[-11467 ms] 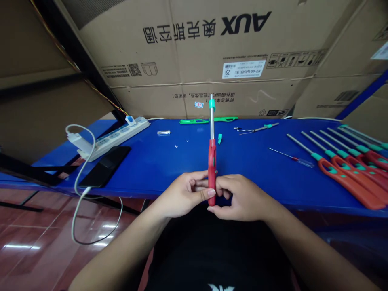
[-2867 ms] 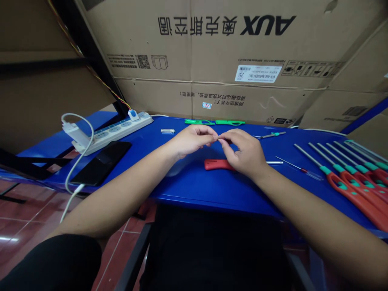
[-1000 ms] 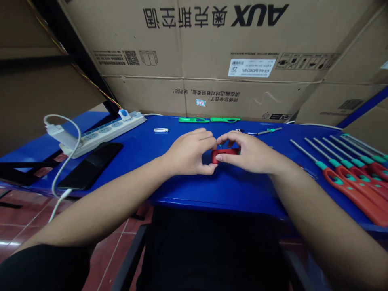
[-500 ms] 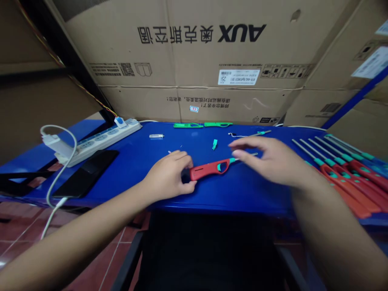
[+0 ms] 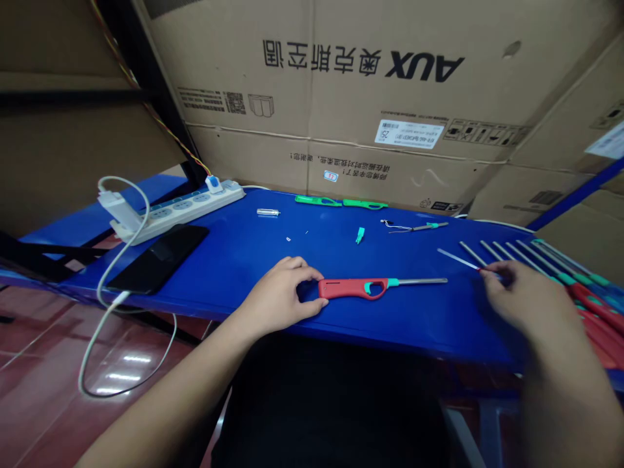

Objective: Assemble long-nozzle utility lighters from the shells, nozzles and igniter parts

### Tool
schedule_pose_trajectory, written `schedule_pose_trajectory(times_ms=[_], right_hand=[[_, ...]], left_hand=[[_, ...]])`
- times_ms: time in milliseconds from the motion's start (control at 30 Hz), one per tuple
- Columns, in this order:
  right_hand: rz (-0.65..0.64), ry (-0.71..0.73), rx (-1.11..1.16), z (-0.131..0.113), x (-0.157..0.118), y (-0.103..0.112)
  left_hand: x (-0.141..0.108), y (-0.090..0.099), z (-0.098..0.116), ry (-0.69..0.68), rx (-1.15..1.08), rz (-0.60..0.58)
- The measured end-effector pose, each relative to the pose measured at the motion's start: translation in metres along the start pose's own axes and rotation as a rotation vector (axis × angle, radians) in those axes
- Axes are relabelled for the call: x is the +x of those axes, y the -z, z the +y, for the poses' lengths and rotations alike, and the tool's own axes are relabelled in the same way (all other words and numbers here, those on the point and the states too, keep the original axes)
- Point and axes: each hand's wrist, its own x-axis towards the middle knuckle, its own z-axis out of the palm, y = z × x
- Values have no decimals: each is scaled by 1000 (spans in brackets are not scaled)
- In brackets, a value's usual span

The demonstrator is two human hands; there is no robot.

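Near the front edge of the glossy blue table point(image 5: 414, 325): a long red plastic lighter point(image 5: 341, 288) with teal trigger and slim steel barrel, lying flat, butt end lightly pinched between thumb and forefinger of the left hand point(image 5: 280, 292). Compared with half a second ago, turned somewhat closer to parallel with the front edge. Gone from above the barrel and now toward the table's right end: the right hand point(image 5: 526, 299), closed on a thin-shafted screwdriver point(image 5: 459, 259) with red collar, handle hidden. Pointing, barrel first, toward the right end. In long axis, running mostly along the front edge, slightly aslant, muzzle a touch farther back than butt.
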Motion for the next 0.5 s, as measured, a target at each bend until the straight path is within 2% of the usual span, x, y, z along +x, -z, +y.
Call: schedule_pose_trajectory(times_ms=[100, 133, 167, 267, 300, 367, 500], right_hand=[[130, -235, -88, -43, 21, 10], [165, -269, 12, -60, 27, 11], [161, -227, 202, -77, 34, 10], [-140, -47, 792, -123, 52, -5], [-189, 15, 924, -136, 57, -12], [-288, 121, 1038, -158, 63, -31], [-205, 201, 943, -190, 61, -63]], left_hand=[[-1, 2, 3, -4, -18, 0], [-1, 2, 4, -6, -22, -3], [-2, 3, 5, -8, -22, -6], [-3, 3, 5, -14, -24, -24], [-3, 3, 5, -16, -33, -22], [-4, 3, 3, -27, -53, -11], [-4, 3, 2, -42, -76, -2]])
